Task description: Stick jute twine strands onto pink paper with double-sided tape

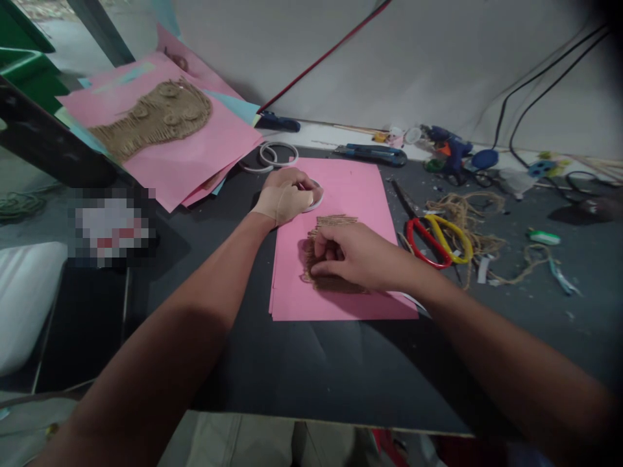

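Observation:
A pink paper sheet (355,194) lies on the dark table (302,363) in front of me. On it is a patch of glued brown jute twine (335,222). My right hand (355,256) rests on that patch, fingers curled and pressing down on the twine. My left hand (285,194) is at the sheet's upper left corner, fingers closed around a small white tape roll (316,194).
Red and yellow scissors (438,237) and loose twine (462,211) lie right of the sheet. A blue utility knife (372,153), a glue gun (450,150) and cables sit along the back. Pink sheets with a finished twine piece (156,117) lie at the back left, white tape rings (275,154) beside them.

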`<control>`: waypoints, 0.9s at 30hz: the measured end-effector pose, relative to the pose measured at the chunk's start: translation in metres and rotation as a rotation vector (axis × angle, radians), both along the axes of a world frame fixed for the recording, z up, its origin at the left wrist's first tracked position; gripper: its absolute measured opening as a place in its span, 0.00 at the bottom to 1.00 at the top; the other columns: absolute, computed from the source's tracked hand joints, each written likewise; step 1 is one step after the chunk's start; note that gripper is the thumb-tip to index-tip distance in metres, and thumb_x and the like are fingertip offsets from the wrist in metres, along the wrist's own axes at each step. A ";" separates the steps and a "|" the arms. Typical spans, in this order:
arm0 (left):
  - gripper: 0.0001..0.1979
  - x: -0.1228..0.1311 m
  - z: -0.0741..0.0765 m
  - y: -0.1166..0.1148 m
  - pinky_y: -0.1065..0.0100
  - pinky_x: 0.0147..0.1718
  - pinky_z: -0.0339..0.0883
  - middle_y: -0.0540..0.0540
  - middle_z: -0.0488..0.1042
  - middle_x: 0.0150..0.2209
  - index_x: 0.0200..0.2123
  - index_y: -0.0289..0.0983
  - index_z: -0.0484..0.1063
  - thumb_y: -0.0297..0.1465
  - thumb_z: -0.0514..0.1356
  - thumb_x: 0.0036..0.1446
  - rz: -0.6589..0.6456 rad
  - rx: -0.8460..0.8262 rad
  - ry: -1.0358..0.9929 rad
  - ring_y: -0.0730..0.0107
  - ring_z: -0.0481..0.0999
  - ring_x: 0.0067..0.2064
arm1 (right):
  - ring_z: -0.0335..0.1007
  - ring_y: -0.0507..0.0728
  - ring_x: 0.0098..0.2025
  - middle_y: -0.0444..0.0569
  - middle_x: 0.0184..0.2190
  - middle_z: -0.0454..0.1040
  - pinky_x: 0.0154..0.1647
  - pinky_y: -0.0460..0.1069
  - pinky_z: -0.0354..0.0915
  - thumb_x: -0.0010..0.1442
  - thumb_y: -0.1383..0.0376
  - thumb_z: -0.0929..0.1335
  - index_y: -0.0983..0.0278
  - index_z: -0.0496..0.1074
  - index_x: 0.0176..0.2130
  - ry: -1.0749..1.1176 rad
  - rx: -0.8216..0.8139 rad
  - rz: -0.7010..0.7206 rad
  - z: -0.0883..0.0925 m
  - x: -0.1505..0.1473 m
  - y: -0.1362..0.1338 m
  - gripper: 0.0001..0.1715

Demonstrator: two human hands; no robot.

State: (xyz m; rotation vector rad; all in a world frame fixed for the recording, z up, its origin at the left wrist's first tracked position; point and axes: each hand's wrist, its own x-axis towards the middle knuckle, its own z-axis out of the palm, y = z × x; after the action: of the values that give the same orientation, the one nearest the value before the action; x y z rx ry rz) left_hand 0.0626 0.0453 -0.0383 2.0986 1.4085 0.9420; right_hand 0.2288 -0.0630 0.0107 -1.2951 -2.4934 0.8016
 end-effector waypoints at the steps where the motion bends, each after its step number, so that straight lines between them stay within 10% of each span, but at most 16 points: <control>1: 0.07 0.000 0.000 0.000 0.65 0.37 0.70 0.47 0.83 0.32 0.27 0.37 0.83 0.33 0.66 0.52 0.000 -0.002 -0.003 0.67 0.78 0.34 | 0.67 0.57 0.43 0.47 0.35 0.75 0.45 0.51 0.58 0.59 0.68 0.75 0.63 0.70 0.31 0.004 -0.002 -0.004 0.000 0.000 0.000 0.11; 27: 0.06 0.000 0.002 -0.002 0.65 0.38 0.71 0.45 0.84 0.34 0.27 0.36 0.84 0.31 0.67 0.54 0.000 0.000 0.023 0.65 0.80 0.35 | 0.70 0.56 0.39 0.44 0.32 0.77 0.40 0.50 0.60 0.52 0.69 0.78 0.62 0.69 0.27 0.094 -0.034 -0.092 -0.004 -0.003 0.003 0.15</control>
State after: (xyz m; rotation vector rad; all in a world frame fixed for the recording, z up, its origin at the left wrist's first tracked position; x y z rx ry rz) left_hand 0.0630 0.0436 -0.0363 2.1160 1.4193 0.9212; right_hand 0.2256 -0.0605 0.0064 -1.3401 -2.3392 0.8663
